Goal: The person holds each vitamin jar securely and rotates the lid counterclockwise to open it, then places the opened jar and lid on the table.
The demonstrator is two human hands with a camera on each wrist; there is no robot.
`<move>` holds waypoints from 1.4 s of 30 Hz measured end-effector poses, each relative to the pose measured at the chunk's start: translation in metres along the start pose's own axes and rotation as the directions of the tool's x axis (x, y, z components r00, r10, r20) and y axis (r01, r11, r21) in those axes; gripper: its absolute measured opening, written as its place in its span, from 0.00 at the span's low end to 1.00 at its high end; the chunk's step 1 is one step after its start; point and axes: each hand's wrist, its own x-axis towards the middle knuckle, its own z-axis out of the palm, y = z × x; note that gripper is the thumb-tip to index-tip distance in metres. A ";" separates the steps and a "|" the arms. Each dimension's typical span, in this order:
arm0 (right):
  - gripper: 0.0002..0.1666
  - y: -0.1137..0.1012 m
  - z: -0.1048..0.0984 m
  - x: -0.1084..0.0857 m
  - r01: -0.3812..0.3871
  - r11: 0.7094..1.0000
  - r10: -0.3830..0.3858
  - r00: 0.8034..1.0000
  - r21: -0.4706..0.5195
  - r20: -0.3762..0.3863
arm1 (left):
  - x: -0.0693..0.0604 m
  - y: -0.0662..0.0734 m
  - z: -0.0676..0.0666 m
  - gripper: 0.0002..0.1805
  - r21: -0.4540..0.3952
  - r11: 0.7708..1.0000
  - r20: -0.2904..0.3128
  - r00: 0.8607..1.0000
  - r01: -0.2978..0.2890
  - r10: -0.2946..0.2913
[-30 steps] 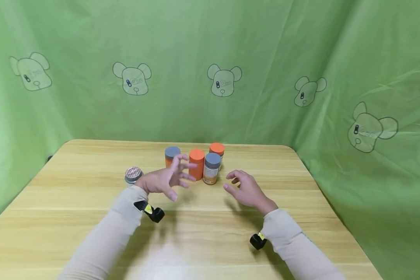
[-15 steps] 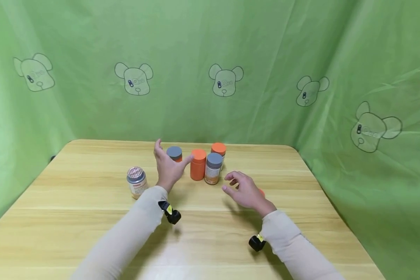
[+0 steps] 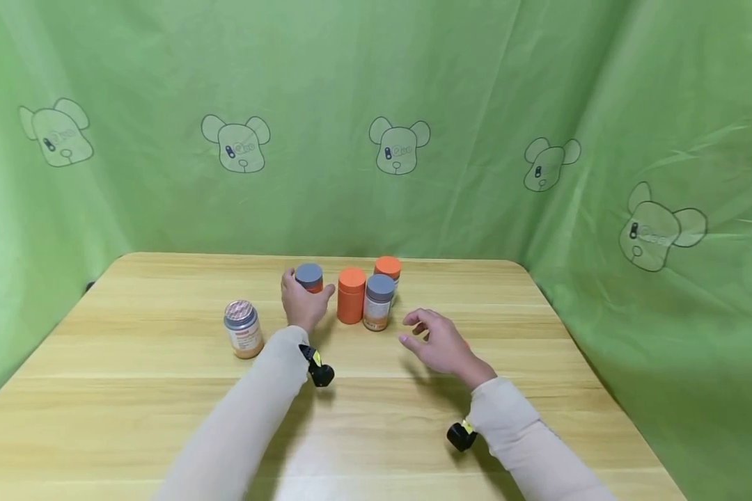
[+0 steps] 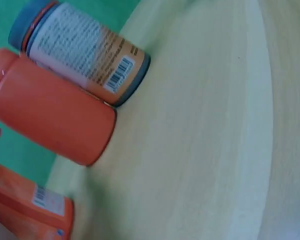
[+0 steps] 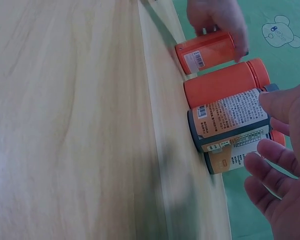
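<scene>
In the head view my left hand [image 3: 305, 303] reaches around an orange jar with a grey lid [image 3: 310, 274]. Its thumb and fingers are spread on either side, with the thumb still apart from the jar. The right wrist view has that orange jar [image 5: 206, 51] upright, its top hidden by the left hand [image 5: 221, 20]. My right hand [image 3: 439, 341] hovers over the table with loosely bent fingers and holds nothing. Nearest to it stands a grey-lidded jar with a printed label [image 3: 377, 306], touching or almost touching a plain orange jar [image 3: 351, 298].
Behind the grey-lidded jar stands another orange-lidded jar [image 3: 388, 266]. At the left is a labelled jar with a foil-like top [image 3: 244, 330]. A small orange bit [image 3: 466, 344] peeks out behind the right hand. A green curtain [image 3: 326, 83] surrounds the wooden table [image 3: 363, 431].
My left hand has moved forward from above the foil-topped jar, turned, and lowered around the orange jar with the grey lid. The right hand has stayed almost still.
</scene>
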 end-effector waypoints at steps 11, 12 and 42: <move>0.16 0.005 0.000 0.000 0.014 1.000 -0.015 0.998 -0.027 -0.059 | 0.015 -0.016 -0.007 0.33 0.200 0.953 -0.234 0.933 -0.229 0.273; 0.16 0.006 0.000 0.001 0.013 0.999 -0.016 0.997 -0.030 -0.077 | 0.015 -0.014 -0.008 0.33 0.204 0.952 -0.250 0.928 -0.230 0.277; 0.13 0.000 0.000 0.002 0.080 0.996 -0.088 0.980 -0.049 -0.179 | 0.015 0.056 -0.018 0.33 -0.067 0.986 -0.480 0.871 -0.155 0.104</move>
